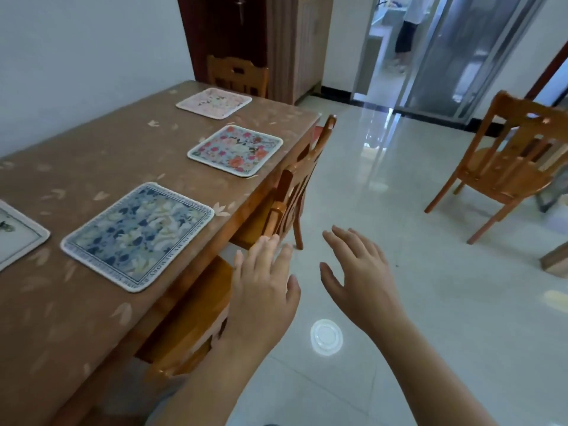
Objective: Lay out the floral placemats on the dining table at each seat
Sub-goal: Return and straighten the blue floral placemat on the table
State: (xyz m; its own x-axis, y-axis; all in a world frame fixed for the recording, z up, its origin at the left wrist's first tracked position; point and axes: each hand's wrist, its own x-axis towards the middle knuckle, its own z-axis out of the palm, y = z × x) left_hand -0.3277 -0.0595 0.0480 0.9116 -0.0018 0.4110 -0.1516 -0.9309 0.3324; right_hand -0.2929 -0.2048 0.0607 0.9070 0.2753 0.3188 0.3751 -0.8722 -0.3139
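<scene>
Several floral placemats lie flat on the brown dining table (92, 155): a blue one (138, 236) nearest, a red-flowered one (236, 150) beyond it, a pale pink one (214, 103) at the far end, and part of a white one (15, 232) at the left edge. My left hand (264, 284) hovers open, fingers spread, over the floor just off the table's edge, above a tucked-in chair. Beside it, my right hand (359, 272) is also open and empty.
Two wooden chairs (295, 192) are tucked along the table's near side and another (236, 75) stands at the far end. A loose wooden chair (504, 167) stands on the tiled floor at right. A person stands in the far doorway (405, 32).
</scene>
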